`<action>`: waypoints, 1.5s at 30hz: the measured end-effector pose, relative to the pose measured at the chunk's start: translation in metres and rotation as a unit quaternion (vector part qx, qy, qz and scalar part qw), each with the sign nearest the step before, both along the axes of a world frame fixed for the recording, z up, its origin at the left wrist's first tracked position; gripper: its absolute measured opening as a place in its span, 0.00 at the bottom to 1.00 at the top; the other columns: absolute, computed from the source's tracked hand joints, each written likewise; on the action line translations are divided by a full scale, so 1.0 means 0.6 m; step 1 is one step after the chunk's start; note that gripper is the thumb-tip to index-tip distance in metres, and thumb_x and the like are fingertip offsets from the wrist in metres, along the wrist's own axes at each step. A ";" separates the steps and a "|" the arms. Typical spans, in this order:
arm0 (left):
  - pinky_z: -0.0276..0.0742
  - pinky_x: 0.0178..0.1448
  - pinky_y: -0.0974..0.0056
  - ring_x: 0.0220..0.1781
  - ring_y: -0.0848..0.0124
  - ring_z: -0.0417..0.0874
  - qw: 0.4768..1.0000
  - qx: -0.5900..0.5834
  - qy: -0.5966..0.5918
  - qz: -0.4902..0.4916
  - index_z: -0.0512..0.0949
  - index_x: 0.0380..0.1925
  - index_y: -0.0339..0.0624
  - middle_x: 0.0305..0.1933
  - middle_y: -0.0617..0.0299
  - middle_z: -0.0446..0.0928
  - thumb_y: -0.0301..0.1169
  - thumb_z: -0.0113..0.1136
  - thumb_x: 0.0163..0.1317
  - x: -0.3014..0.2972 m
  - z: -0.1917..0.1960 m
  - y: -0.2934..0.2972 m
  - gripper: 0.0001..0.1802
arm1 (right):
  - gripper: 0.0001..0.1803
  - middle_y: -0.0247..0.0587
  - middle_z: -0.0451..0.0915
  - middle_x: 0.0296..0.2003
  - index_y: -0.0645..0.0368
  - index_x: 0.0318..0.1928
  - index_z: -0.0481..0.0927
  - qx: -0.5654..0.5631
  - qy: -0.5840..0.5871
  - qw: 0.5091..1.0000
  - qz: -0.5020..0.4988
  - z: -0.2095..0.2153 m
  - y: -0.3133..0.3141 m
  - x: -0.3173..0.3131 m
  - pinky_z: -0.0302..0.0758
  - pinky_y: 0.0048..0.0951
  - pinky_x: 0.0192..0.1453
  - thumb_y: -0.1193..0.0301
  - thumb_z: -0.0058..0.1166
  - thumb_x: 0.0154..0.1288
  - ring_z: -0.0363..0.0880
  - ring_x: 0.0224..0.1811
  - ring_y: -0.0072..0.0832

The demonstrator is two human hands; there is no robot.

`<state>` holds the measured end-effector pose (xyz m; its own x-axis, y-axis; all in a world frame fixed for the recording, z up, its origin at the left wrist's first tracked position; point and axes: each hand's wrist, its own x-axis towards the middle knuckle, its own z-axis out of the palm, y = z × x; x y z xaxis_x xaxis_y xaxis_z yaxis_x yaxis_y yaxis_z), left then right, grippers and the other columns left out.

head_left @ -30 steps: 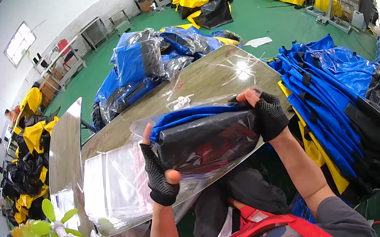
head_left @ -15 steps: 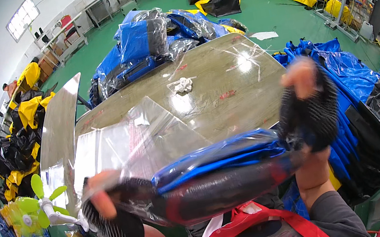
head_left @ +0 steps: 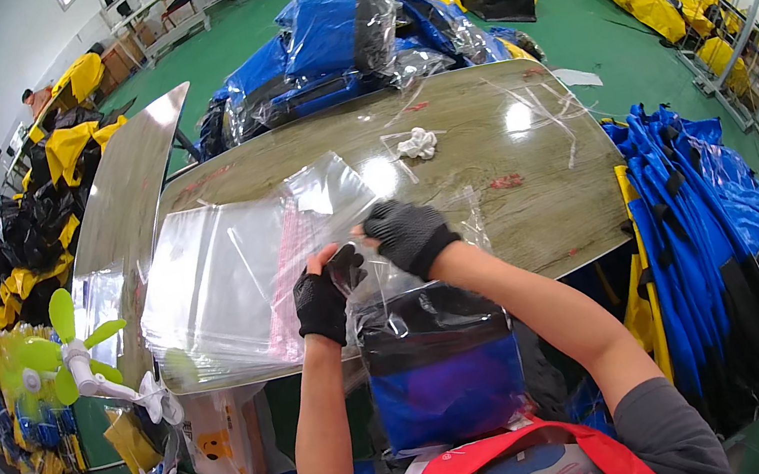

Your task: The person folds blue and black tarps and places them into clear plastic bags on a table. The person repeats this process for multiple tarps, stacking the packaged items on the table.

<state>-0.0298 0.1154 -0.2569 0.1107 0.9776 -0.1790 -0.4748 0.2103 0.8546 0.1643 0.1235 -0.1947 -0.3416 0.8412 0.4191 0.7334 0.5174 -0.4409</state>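
Note:
A clear plastic bag (head_left: pixel 477 245) with a folded blue and black item (head_left: pixel 443 353) inside hangs upright over the near table edge, against my body. My left hand (head_left: pixel 329 297), in a black fingerless glove, is closed on the bag's upper left edge. Just right of it and a little higher, my gloved right hand (head_left: pixel 405 236) has its fingers bent in a pinch at the bag's loose top. Their exact grip on the thin film is hard to see. Left of both hands, a stack of flat clear bags (head_left: pixel 216 286) lies on the wood-patterned table (head_left: pixel 476 149).
Filled blue and black packages (head_left: pixel 323 34) are piled beyond the far table edge. Folded blue pieces (head_left: pixel 690 213) stand at the right. A green-bladed fan (head_left: pixel 77 361) is at the left near side. A crumpled white scrap (head_left: pixel 417 143) lies on the tabletop.
The filled bag has turned from lying sideways between my spread hands to hanging upright. Both hands have come together at its top, above the table edge.

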 end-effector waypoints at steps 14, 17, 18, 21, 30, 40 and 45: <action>0.77 0.51 0.68 0.44 0.73 0.81 0.977 0.051 0.207 0.006 0.79 0.49 0.33 0.46 0.59 0.81 0.27 0.57 0.66 -0.014 -0.011 0.029 0.14 | 0.07 0.43 0.80 0.33 0.55 0.28 0.80 0.092 -0.175 0.973 0.118 -0.012 0.081 -0.071 0.76 0.40 0.44 0.67 0.52 0.57 0.80 0.38 0.39; 0.81 0.50 0.63 0.44 0.69 0.83 0.978 0.083 0.193 -0.001 0.78 0.49 0.32 0.44 0.56 0.81 0.27 0.56 0.66 -0.016 -0.016 0.031 0.14 | 0.08 0.44 0.80 0.33 0.54 0.32 0.80 0.016 -0.165 0.979 0.123 0.002 0.105 -0.057 0.76 0.42 0.43 0.65 0.53 0.57 0.81 0.39 0.42; 0.82 0.49 0.61 0.44 0.67 0.83 0.980 0.094 0.175 -0.002 0.77 0.50 0.32 0.43 0.56 0.81 0.27 0.56 0.67 -0.017 -0.018 0.032 0.14 | 0.08 0.44 0.80 0.33 0.54 0.34 0.80 -0.011 -0.119 0.987 0.107 0.006 0.105 -0.052 0.77 0.43 0.42 0.65 0.53 0.57 0.82 0.38 0.43; 0.84 0.48 0.57 0.43 0.60 0.85 0.990 0.065 0.127 -0.023 0.77 0.47 0.31 0.42 0.51 0.82 0.29 0.54 0.68 -0.019 -0.011 0.035 0.13 | 0.10 0.48 0.82 0.31 0.54 0.36 0.78 -0.088 -0.074 0.993 0.019 -0.016 0.142 -0.017 0.77 0.46 0.39 0.63 0.50 0.59 0.81 0.32 0.48; 0.83 0.40 0.62 0.34 0.66 0.85 0.988 0.019 0.150 0.003 0.78 0.46 0.33 0.35 0.52 0.83 0.33 0.56 0.67 -0.019 0.028 0.030 0.14 | 0.08 0.37 0.80 0.33 0.57 0.41 0.79 -0.188 0.324 0.925 -0.066 0.036 0.145 0.173 0.75 0.29 0.36 0.68 0.49 0.68 0.77 0.34 0.26; 0.78 0.41 0.71 0.34 0.75 0.82 0.961 0.122 0.246 0.034 0.80 0.43 0.30 0.33 0.60 0.82 0.29 0.56 0.68 0.024 0.067 -0.008 0.12 | 0.13 0.42 0.77 0.32 0.59 0.45 0.78 0.169 -0.108 0.969 0.143 0.011 0.053 -0.025 0.76 0.41 0.34 0.67 0.52 0.62 0.79 0.33 0.41; 0.77 0.41 0.71 0.34 0.77 0.80 0.968 0.105 0.224 0.041 0.80 0.44 0.31 0.34 0.62 0.82 0.28 0.54 0.69 0.007 0.043 0.004 0.11 | 0.12 0.42 0.79 0.32 0.58 0.42 0.79 0.139 -0.007 0.982 0.130 0.008 0.050 -0.021 0.75 0.41 0.35 0.67 0.55 0.58 0.78 0.33 0.40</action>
<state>-0.0259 0.1177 -0.2311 -0.0109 0.9999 0.0120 -0.0547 -0.0126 0.9984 0.1515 0.1536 -0.1901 -0.5368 0.5792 0.6135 0.5666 0.7863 -0.2466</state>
